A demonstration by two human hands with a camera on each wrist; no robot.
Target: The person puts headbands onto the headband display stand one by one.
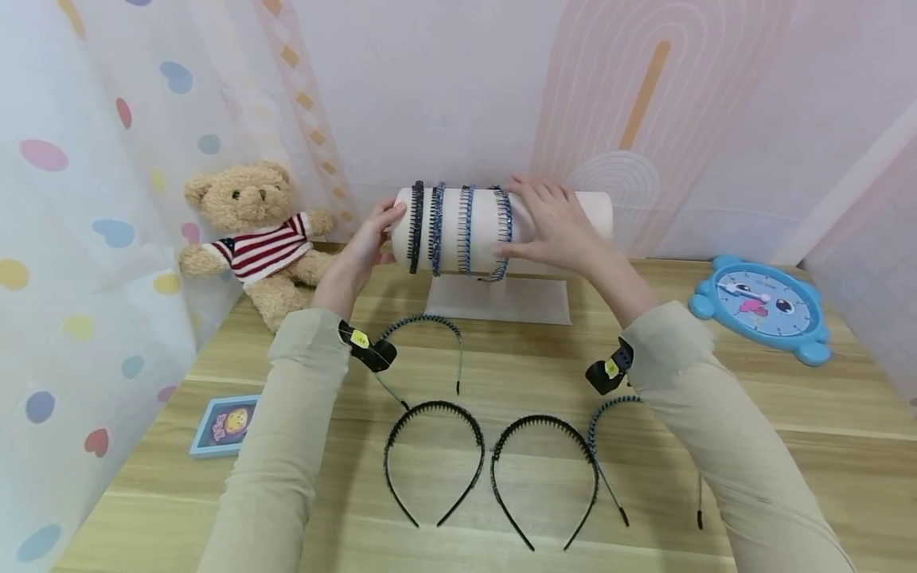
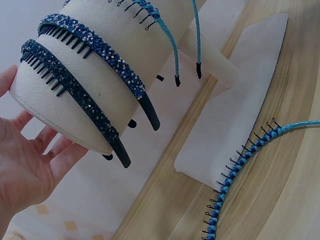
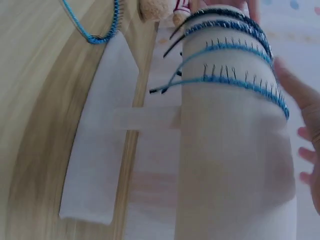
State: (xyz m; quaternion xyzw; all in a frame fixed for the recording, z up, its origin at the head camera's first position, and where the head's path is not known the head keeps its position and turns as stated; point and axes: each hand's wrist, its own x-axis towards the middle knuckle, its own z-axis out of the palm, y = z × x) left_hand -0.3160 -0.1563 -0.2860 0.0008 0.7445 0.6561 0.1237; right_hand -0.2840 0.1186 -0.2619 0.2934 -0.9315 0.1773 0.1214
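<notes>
A white cylindrical headband stand rises from a flat base, with several toothed headbands across its roll. Two dark glittery headbands sit toward its left end, and two blue wire-toothed headbands are nearer its middle. My left hand holds the roll's left end, thumb and fingers spread around the rim. Over the roll, just right of the rightmost blue headband, is my right hand, fingers loosely extended and thumb close to that headband. Whether the thumb touches it I cannot tell.
Two black headbands lie in front on the wooden table, beside two blue ones. A teddy bear sits left of the stand. A blue toy clock lies right, and a small blue frame lies near my left sleeve.
</notes>
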